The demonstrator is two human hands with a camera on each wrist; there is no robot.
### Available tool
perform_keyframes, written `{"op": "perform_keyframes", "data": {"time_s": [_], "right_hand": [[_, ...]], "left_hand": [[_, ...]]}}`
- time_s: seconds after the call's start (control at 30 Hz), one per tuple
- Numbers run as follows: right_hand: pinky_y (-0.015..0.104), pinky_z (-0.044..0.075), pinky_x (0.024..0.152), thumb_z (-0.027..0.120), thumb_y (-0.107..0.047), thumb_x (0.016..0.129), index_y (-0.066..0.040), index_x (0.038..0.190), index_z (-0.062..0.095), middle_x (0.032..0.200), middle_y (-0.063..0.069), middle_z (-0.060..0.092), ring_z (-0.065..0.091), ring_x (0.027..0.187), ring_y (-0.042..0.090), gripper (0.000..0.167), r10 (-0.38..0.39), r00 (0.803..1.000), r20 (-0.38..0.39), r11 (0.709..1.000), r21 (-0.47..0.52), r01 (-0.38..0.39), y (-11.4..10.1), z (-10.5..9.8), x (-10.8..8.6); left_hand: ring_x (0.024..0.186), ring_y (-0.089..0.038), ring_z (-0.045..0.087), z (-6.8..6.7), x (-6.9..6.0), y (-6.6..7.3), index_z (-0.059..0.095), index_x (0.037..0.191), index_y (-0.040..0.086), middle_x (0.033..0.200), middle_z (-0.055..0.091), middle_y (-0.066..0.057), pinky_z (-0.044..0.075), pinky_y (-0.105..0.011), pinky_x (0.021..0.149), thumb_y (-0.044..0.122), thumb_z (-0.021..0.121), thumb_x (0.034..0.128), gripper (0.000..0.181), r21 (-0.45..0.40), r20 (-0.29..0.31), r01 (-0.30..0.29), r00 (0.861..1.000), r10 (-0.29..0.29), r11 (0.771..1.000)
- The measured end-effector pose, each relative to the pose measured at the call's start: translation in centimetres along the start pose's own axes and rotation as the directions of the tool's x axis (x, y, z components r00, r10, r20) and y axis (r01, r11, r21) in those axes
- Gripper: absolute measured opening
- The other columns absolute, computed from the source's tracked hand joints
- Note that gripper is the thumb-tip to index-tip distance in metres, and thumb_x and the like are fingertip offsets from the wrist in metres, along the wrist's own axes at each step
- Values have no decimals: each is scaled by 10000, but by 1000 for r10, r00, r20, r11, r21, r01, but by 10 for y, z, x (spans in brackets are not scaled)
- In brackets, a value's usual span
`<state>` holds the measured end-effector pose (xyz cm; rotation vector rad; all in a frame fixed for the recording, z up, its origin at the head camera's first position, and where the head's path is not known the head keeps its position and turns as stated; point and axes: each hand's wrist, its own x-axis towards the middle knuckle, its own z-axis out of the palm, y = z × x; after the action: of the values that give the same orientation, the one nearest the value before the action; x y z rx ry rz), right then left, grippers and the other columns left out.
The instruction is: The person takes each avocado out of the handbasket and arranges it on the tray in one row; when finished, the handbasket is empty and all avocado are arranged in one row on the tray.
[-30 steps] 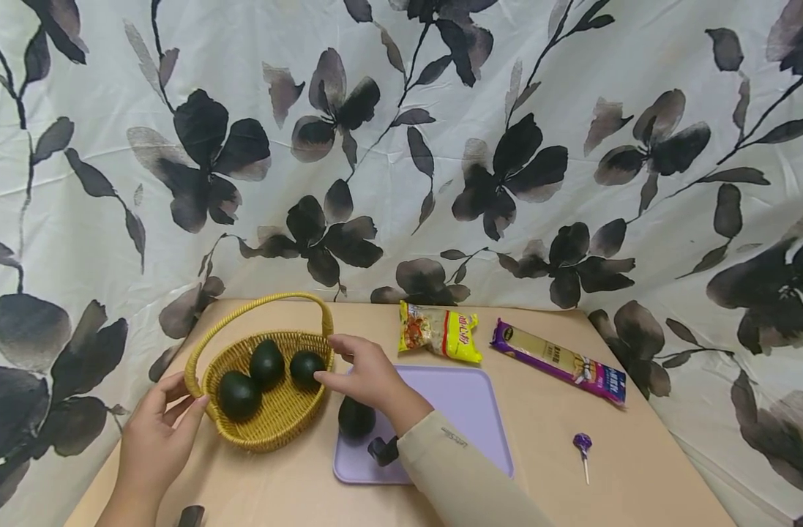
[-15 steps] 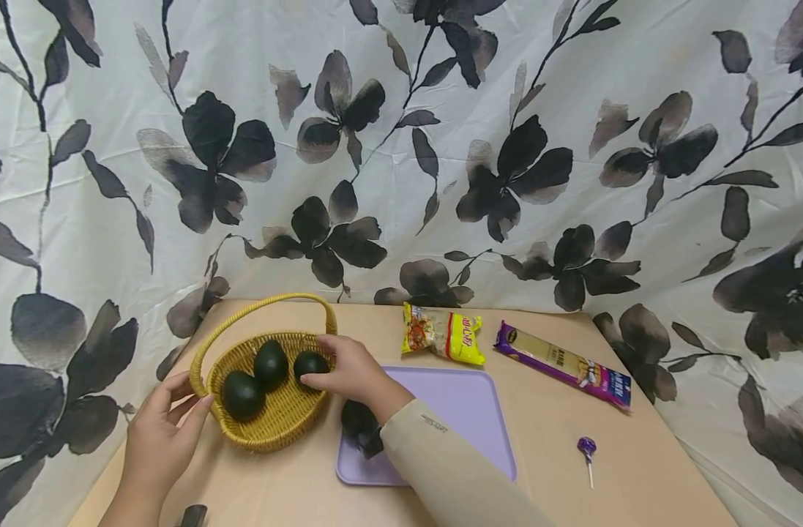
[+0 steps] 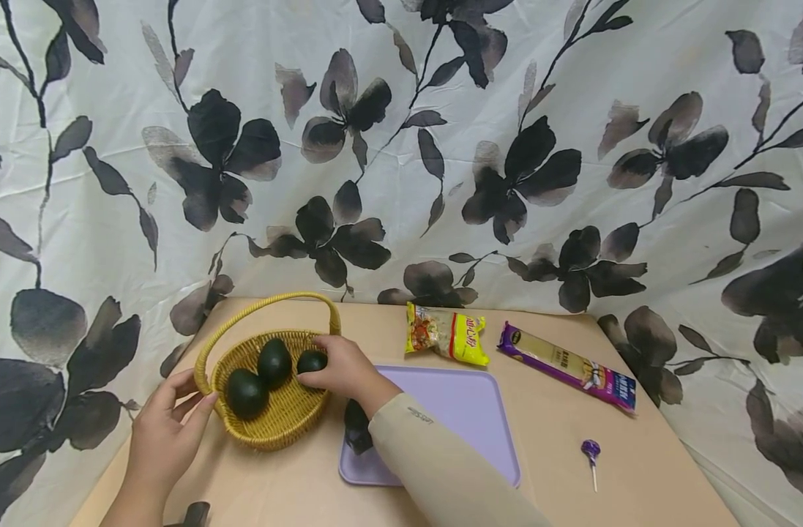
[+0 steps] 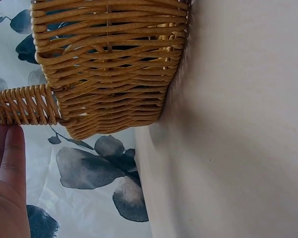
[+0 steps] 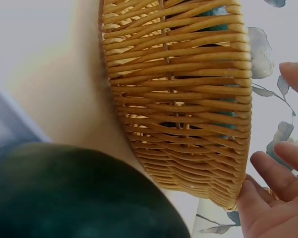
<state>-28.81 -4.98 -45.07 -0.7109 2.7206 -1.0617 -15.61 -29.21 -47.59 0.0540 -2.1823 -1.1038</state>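
Note:
A yellow wicker basket (image 3: 272,432) holds three dark green avocados (image 3: 246,394). At its left end my left hand (image 3: 167,432) grips the base of the handle (image 3: 203,359); in the left wrist view the fingers (image 4: 12,153) touch the handle (image 4: 25,105). My right hand (image 3: 348,373) is at the basket's right end, thumb and forefinger spread beside the rightmost avocado (image 3: 312,361). In the right wrist view its fingertips touch the rim of the basket (image 5: 188,99), with nothing seen pinched between thumb and fingers. Another avocado (image 5: 79,193) fills the lower left there.
A lilac tray (image 3: 454,410) lies right of the basket, partly under my right sleeve, with a dark avocado (image 3: 355,417) at its left side. Behind it is a yellow snack bag (image 3: 447,334). Farther right lie a long purple packet (image 3: 569,367) and a purple lollipop (image 3: 591,449).
My right hand has moved slightly left over the basket's right rim, and its sleeve now covers more of the avocado on the tray. My left hand keeps its hold on the handle.

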Motion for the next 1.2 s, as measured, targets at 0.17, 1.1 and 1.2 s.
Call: {"op": "perform_keyframes", "data": {"time_s": [0.17,1.1,1.2], "right_hand": [[273,551,1089,848,-395,829,-122,1455,571,1398,8,641,599,1262,137,737,19,1000,17,1000,-18,-19,-3,4,8],[176,549,818,913,-252,748,-156,1129,698,978,-88,651,569,916,62,448,-60,991,117,928,-360,99,-14,26,22],[182,548,828,920,-273,734,-172,1101,702,951,-101,643,569,925,66,439,-71,990,125,913,-392,115,-12,28,22]], "left_hand": [[1098,159,526,0,1,-2,584,1336,-17,1187,637,-95,513,-9,938,-133,773,825,557,-14,-1,-4,1000,4,1000],[1094,100,567,-2,1,-1,585,1310,-39,1170,623,-35,536,-61,950,-160,771,812,545,-50,7,-28,1000,28,998],[1095,104,560,-1,0,-1,582,1317,-35,1174,629,-78,533,-50,947,-150,772,818,547,-40,13,-36,999,36,999]]}}
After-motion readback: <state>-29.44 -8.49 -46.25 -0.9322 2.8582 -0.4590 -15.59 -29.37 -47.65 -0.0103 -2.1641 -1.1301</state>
